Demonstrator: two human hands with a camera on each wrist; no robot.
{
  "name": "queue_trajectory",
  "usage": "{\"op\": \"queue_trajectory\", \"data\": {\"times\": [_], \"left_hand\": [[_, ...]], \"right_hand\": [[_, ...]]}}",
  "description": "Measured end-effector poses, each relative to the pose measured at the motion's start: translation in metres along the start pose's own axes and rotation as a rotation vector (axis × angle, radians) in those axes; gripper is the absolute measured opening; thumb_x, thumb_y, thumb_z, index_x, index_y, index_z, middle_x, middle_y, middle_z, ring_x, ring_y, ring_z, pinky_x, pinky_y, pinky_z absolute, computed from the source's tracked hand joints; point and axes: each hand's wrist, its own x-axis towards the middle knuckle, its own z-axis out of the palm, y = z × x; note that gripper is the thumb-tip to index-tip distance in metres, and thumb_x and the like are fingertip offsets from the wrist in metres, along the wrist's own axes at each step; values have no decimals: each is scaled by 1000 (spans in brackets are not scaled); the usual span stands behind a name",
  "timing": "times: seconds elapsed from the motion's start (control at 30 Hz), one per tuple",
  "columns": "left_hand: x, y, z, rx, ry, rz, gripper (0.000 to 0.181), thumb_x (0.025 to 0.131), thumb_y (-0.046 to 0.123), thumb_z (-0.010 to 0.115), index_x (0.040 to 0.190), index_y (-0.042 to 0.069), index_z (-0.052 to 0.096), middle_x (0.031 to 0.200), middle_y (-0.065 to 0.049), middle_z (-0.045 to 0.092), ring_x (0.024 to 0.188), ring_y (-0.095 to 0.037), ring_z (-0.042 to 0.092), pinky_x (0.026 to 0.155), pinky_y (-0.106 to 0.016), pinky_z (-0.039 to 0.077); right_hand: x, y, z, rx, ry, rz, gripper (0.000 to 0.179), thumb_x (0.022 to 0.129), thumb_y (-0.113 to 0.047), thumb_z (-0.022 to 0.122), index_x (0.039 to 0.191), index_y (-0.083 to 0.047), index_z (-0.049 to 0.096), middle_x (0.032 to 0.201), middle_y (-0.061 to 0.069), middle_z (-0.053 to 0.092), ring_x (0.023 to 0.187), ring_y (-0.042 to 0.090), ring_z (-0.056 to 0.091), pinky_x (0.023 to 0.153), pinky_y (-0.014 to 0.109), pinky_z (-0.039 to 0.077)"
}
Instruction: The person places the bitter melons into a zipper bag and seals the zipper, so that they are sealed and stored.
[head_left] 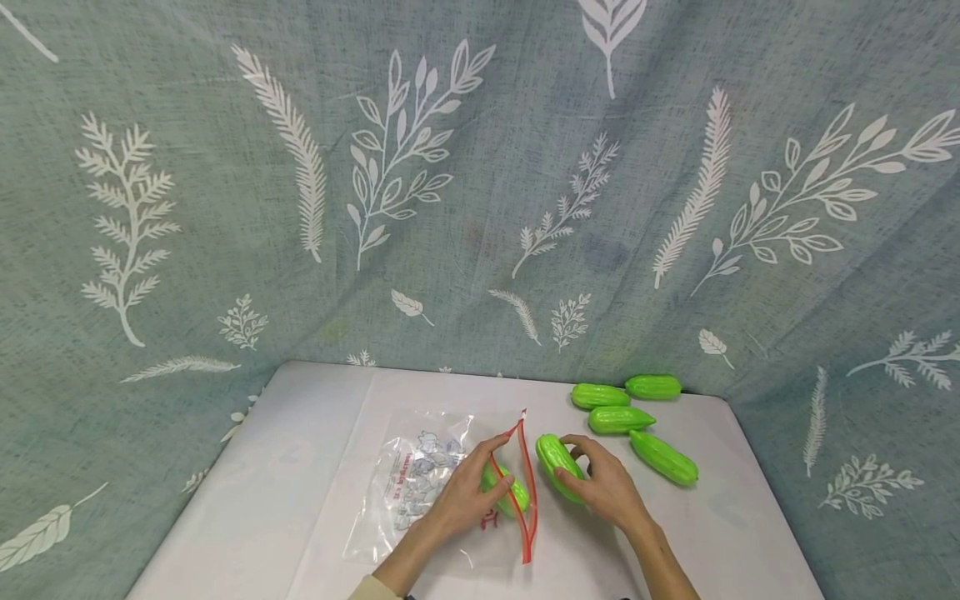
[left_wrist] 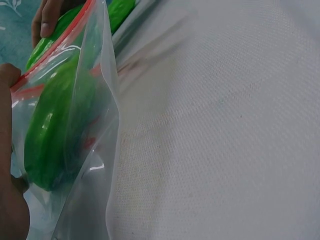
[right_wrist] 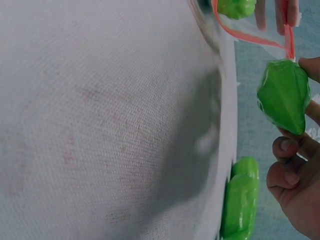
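Observation:
A clear zip bag (head_left: pixel 378 508) with a red zip edge and printed drawings lies on the table, its mouth spread toward the right. My left hand (head_left: pixel 468 492) grips it at the mouth, thumb and fingers around the red edge. Inside, close to the opening, is a glossy green ridged gourd (left_wrist: pixel 50 120). Just right of the mouth, my right hand (head_left: pixel 603 483) holds a second green ridged gourd (head_left: pixel 553 454) between thumb and fingers. The right wrist view shows this gourd's tapered end (right_wrist: pixel 285 100) above the table, close beside the red edge.
Several more green gourds lie at the back right of the white table (head_left: pixel 300 450), one gourd (head_left: pixel 663 458) nearest my right hand. A patterned blue-green cloth (head_left: pixel 480 208) rises behind the table and along both sides.

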Motion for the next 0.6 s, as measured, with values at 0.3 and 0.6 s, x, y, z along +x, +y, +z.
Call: {"op": "queue_trajectory", "data": {"times": [0.3, 0.6], "left_hand": [[0, 1, -2, 1, -8, 1, 63, 99, 45, 61, 155, 29, 35, 155, 4, 45, 141, -25, 45, 114, -50, 41], [1, 0, 0, -10, -4, 3, 65, 98, 39, 64, 155, 28, 34, 155, 5, 45, 141, -24, 45, 115, -49, 41]], "right_hand": [[1, -2, 1, 11, 1, -23, 52, 83, -50, 78, 129, -34, 61, 104, -8, 65, 82, 11, 56, 72, 33, 48], [0, -1, 1, 35, -22, -32, 53, 83, -53, 78, 130, -35, 61, 104, -9, 64, 85, 11, 57, 75, 33, 49]]}}
